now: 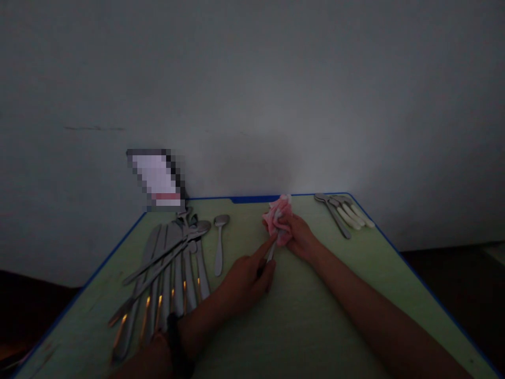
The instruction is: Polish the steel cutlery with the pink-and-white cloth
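In the head view, my left hand point(252, 273) is closed round the metal handle point(271, 251) of a piece of cutlery, its index finger stretched along it. The far end of that piece is hidden inside a crumpled pink and white cloth point(281, 223). My right hand point(302, 237) grips this cloth, folded around the hidden end. Left of my hands a single small spoon point(220, 245) lies on the table. Further left, several table knives point(165, 284) lie side by side, with spoons point(202, 228) and other cutlery across them.
The pale green table point(315, 316) has a blue edge and stands against a grey wall point(252, 95). At its back right lie a metal spoon point(335, 216) and several pieces with white handles point(357, 215). A blurred-out screen point(155, 176) leans at the back left.
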Demonstrator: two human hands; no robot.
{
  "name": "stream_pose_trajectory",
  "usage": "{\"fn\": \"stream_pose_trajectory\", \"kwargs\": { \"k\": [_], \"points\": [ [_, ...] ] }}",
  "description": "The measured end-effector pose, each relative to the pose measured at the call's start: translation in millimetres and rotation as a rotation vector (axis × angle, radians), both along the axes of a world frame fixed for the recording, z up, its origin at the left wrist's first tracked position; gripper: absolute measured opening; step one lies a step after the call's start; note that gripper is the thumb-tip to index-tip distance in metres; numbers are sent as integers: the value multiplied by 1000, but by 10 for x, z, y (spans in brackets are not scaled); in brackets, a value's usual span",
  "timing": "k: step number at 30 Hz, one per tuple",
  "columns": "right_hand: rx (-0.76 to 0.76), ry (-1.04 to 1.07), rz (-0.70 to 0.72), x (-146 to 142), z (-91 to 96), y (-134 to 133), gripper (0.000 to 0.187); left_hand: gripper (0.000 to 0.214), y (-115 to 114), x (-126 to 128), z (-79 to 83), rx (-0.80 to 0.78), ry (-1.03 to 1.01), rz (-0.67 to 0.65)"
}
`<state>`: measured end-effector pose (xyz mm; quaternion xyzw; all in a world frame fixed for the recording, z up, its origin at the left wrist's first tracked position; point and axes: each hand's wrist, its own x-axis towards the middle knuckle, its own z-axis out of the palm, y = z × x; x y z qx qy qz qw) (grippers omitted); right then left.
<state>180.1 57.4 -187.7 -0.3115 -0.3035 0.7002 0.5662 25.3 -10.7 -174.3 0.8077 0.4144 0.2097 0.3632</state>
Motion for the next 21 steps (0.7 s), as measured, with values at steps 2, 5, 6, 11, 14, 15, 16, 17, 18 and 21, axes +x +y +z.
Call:
{"fn": "stream_pose_trajectory", "kwargs": {
  "k": [2, 5, 6, 11, 14, 15, 16, 17, 18, 21],
  "points": [
    [-3, 2, -8, 1, 2, -2, 16, 52, -1, 2, 5, -6, 1, -4],
    [-16, -3, -6, 3, 5, -3, 16, 53, 3, 6, 23, -15, 13, -10],
    [-16, -2, -8, 2, 3, -1, 16, 53, 5, 8, 29, -14, 21, -9],
    [0, 14, -11, -2, -7, 0, 14, 54, 6, 10, 26, 5, 33, -7],
    [-12, 8, -7, -3, 13, -13, 15, 53, 5, 7, 13, 7, 26, -4],
    [-16, 4, -7, -3, 20, -17, 15, 54, 5, 6, 10, 6, 21, -6],
    [-17, 2, -7, -2, 27, -21, 15, 54, 5, 6, 10, 5, 16, -9],
    [-15, 0, -8, -2, 31, -24, 15, 55, 5, 6, 10, 3, 12, -12],
    [-10, -2, -7, -2, 33, -25, 16, 55, 5, 6, 11, 2, 10, -15],
    [2, 0, -13, 0, 29, -24, 15, 55, 4, 8, 16, 8, 14, -12]
  ]
}}
